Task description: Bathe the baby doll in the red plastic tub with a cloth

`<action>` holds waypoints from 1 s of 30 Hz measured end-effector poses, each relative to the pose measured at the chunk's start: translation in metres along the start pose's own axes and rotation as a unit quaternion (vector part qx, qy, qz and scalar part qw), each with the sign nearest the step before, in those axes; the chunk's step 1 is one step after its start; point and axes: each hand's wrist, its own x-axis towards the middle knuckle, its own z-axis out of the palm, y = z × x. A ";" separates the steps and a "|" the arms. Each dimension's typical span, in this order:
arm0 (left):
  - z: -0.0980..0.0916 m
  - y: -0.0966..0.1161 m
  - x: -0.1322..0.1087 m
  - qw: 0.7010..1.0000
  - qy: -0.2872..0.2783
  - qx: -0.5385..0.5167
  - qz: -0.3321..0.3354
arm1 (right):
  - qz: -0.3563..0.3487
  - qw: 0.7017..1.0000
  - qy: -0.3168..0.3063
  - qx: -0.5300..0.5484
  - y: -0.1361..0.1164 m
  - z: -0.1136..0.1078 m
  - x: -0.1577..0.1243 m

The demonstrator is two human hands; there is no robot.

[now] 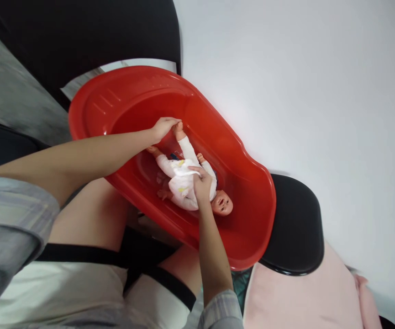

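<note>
- Between the two hands, inside the red tub [132, 96], a clothed doll [180, 183] is laid, its long axis running from the left hand to the right.
- Its raised foot is pinched in the closed left hand [165, 128].
- Its chest clothing is gripped by the curled right hand [202, 183], with the head beside that wrist.

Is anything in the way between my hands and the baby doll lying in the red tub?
Nothing visible. The left hand grips one foot of the pale-clothed plastic baby doll, and the right hand rests on its chest, inside the red oval plastic tub.
</note>
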 end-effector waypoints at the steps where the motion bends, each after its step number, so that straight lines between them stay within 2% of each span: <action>1: 0.003 0.003 -0.004 0.999 -0.018 -0.035 0.008 | 0.002 0.999 0.039 0.016 -0.002 -0.007 0.000; 4: 0.012 0.006 -0.013 0.987 -0.080 -0.140 0.013 | -0.036 0.988 0.140 0.057 -0.009 -0.025 0.005; 7: 0.018 0.003 -0.017 0.974 -0.159 -0.163 -0.009 | -0.106 0.972 0.200 0.059 -0.016 -0.038 0.016; 9: 0.021 0.000 -0.016 0.962 -0.225 -0.154 -0.004 | -0.148 0.967 0.200 0.044 -0.023 -0.043 0.028; 12: 0.023 -0.001 -0.015 0.948 -0.290 -0.133 0.018 | -0.197 0.968 0.152 0.007 -0.031 -0.044 0.053; 17: 0.028 0.009 -0.023 0.948 -0.289 -0.135 -0.002 | -0.268 0.956 0.044 -0.109 -0.032 -0.036 0.099; 20: 0.030 0.014 -0.026 0.942 -0.301 -0.151 -0.005 | -0.276 0.942 -0.007 -0.188 -0.030 -0.037 0.111; 25: 0.033 0.016 -0.027 0.941 -0.301 -0.142 -0.056 | -0.199 0.928 0.018 -0.315 -0.033 -0.045 0.109; 30: 0.038 0.017 -0.032 0.940 -0.291 -0.163 -0.073 | -0.153 0.919 0.027 -0.363 -0.046 -0.040 0.108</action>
